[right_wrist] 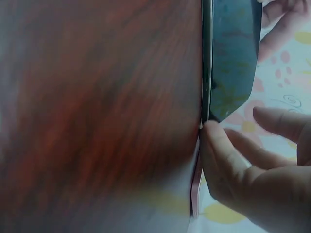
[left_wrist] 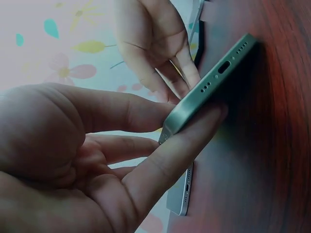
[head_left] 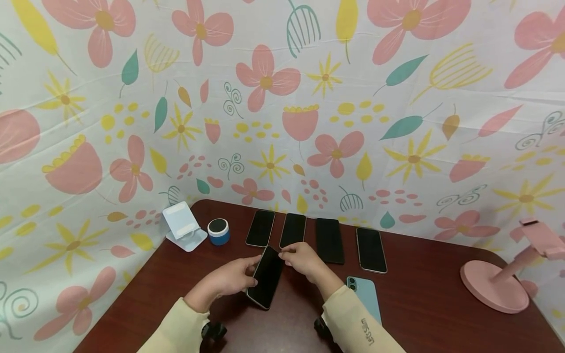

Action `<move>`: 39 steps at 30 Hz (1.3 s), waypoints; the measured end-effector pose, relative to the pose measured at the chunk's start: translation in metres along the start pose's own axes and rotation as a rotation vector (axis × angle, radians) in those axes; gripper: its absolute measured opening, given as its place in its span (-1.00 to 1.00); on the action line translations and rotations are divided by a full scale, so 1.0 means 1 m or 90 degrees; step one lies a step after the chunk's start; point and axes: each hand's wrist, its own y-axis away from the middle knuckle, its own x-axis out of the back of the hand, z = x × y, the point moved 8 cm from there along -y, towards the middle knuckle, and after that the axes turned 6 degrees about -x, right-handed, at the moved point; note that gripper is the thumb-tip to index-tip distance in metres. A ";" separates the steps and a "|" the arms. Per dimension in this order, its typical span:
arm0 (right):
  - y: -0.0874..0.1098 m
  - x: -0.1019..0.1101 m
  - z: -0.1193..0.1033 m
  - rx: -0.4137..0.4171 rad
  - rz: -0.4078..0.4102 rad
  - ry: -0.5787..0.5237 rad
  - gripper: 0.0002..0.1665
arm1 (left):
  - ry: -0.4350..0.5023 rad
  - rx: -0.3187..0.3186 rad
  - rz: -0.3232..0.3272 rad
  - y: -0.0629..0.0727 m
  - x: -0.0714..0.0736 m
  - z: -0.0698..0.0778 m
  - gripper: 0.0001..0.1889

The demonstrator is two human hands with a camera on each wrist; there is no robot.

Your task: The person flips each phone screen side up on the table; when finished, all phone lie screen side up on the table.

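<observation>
My left hand (head_left: 231,279) grips a black-screened smartphone (head_left: 266,278) by its lower left side, screen up and tilted above the table. In the left wrist view, fingers lie along both faces of the phone (left_wrist: 197,92), and its charging port and speaker holes show at the bottom edge. My right hand (head_left: 304,260) is at the upper right corner of the same phone. Seen from the right wrist, a fingertip (right_wrist: 212,128) touches that corner of the phone (right_wrist: 233,58), while another finger stands apart from it. Light blue, a phone (head_left: 368,296) with its cameras upward lies partly behind my right sleeve.
Along the back of the dark red table (head_left: 419,279) lie several phones, the leftmost phone (head_left: 261,228) and the rightmost phone (head_left: 371,249) screen up. A white folding stand (head_left: 183,223) and a blue jar (head_left: 218,235) stand back left. On the right is a pink phone stand (head_left: 494,289).
</observation>
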 end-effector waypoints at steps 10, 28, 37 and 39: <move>0.002 -0.007 -0.001 -0.007 0.019 -0.045 -0.51 | -0.075 0.011 0.041 -0.004 -0.003 -0.004 -0.23; -0.001 -0.010 -0.011 0.047 0.028 0.170 -0.33 | -0.179 0.034 0.072 -0.012 -0.001 -0.009 -0.24; -0.004 -0.011 -0.012 0.054 0.034 0.196 -0.30 | -0.188 0.042 0.073 -0.015 -0.003 -0.013 -0.30; -0.003 -0.012 -0.014 0.056 0.035 0.205 -0.31 | -0.193 0.041 0.071 -0.016 -0.003 -0.014 -0.31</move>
